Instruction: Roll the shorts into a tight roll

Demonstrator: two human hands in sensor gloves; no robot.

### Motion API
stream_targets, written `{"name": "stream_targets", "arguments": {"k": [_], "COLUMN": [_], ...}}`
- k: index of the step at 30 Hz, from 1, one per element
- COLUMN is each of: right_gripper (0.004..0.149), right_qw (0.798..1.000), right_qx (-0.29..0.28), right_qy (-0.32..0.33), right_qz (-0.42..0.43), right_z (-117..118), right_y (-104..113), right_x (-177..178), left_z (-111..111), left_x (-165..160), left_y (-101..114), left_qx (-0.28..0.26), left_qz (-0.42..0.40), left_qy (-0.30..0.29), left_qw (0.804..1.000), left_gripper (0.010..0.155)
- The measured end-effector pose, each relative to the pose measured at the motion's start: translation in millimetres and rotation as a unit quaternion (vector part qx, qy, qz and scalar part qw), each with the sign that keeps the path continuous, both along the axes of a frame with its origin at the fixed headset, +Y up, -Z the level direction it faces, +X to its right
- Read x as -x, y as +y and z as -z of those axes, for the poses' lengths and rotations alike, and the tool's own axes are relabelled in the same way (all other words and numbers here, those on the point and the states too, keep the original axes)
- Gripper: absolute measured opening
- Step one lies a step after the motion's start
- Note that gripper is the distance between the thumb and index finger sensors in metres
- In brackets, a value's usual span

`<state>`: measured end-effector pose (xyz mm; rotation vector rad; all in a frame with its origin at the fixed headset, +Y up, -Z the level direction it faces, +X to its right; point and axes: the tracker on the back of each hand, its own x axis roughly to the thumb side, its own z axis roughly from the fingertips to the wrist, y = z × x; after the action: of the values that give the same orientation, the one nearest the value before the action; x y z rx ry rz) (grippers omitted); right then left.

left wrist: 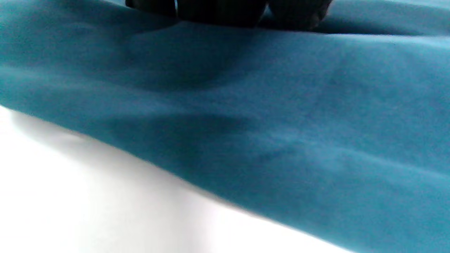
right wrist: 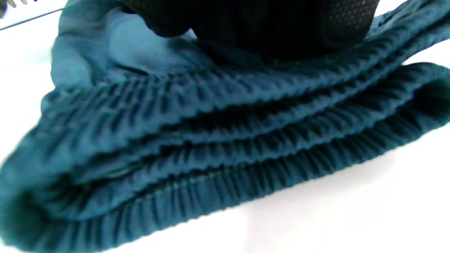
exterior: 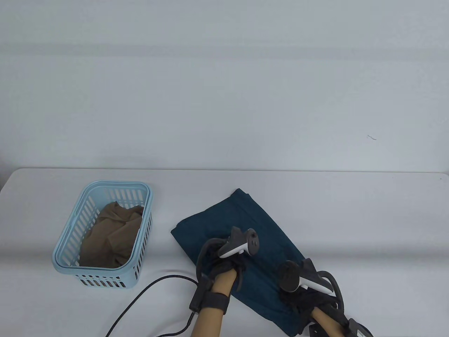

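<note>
My right hand (exterior: 304, 302) presses on the ribbed waistband end of the folded teal shorts (exterior: 242, 242) — whether those fingers grip the cloth I cannot tell. My left hand (exterior: 224, 268) lies flat on the shorts' middle, fingers (left wrist: 225, 12) resting on the fabric. Left of it runs a black cable (exterior: 147, 291); beyond that, a blue basket (exterior: 87, 200) holds crumpled brown cloth (exterior: 112, 235).

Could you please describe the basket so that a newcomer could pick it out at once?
On the white table, look left of the dark teal shorts under both hands. The basket is pale blue slotted plastic, the only container there, with crumpled brown cloth inside.
</note>
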<state>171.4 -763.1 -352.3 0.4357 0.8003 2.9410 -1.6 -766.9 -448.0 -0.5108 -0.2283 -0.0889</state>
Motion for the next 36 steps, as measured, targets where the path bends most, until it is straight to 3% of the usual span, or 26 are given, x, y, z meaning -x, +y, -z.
{"name": "stream_targets", "arguments": {"k": [23,29,36], "right_gripper": [0.053,0.054,0.055], "right_qw": [0.997,0.996,0.995], "right_qx": [0.012,0.024,0.029], "right_qy": [0.035,0.027,0.023], "right_qz": [0.064,0.085,0.093], "right_z": [1,10,10], "right_y": [-8,-10,-10], "right_x": [50,62,60], "left_z": [52,66,66], "left_x": [-21,-21,-14], "left_y": [-10,-11,-13], "left_qx": [0.018,0.024,0.025], "left_qz": [0.082,0.056,0.02], "left_qy": [-0.026,-0.012,-0.019], "left_qw": [0.996,0.998,0.999], "left_gripper": [0.058,0.058,0.059]}}
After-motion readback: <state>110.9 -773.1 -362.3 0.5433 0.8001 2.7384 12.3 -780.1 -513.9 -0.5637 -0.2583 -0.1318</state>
